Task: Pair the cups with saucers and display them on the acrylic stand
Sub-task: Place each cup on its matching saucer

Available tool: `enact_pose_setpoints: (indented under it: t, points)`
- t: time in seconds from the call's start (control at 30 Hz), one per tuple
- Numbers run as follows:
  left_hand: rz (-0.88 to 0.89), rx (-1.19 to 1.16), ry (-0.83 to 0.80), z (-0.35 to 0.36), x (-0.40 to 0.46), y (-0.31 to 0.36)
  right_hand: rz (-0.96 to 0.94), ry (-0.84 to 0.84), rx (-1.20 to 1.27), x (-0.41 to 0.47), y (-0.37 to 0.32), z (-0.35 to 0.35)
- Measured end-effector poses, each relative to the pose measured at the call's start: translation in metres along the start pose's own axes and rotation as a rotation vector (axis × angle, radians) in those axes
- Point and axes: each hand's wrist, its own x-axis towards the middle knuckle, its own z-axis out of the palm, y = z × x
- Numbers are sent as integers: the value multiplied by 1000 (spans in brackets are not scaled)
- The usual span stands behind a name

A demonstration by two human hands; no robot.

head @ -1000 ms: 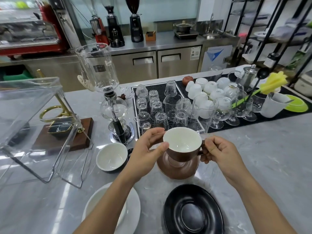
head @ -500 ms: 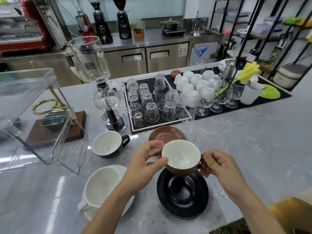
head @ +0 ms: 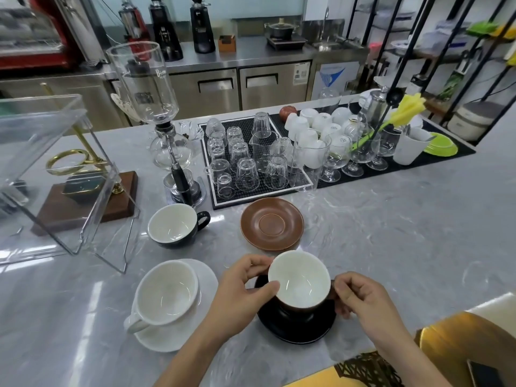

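I saw both hands closed on the brown cup (head: pixel 300 283), which sat between them over the black saucer (head: pixel 296 325); I could not tell whether its base touched the saucer. The left hand (head: pixel 245 289) pinched the cup's near-left rim, thumb on the lip and fingers curled round the far side. The right hand (head: pixel 363 298) gripped the right side, where the handle was hidden behind its fingers. The brown saucer (head: pixel 272 223) lay bare on the desk (head: pixel 391 233) just beyond the cup, clear of both hands. To the left of the left hand, a white cup (head: pixel 167 291) stood on a white saucer (head: pixel 206 277), handle toward me. Farther back, a black cup (head: pixel 174 226) stood straight on the desk. The acrylic stand (head: pixel 55 174) stood at the far left, well apart from the hands.
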Motion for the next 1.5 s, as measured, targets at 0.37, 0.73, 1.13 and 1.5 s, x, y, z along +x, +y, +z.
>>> enact_pose_setpoints:
  t: [0.37,0.73,1.13,1.5]
  points:
    - [5,-29,18,2,-4,-9,57,-29,-41,-1,9,-2]
    - [18,2,31,4,-14,-14,91,-2,-11,-6,11,2]
    - [76,170,58,4,-17,-6,102,72,42,-8,4,1]
    - [141,99,234,-15,-21,13,-28,96,-13,11,-16,7]
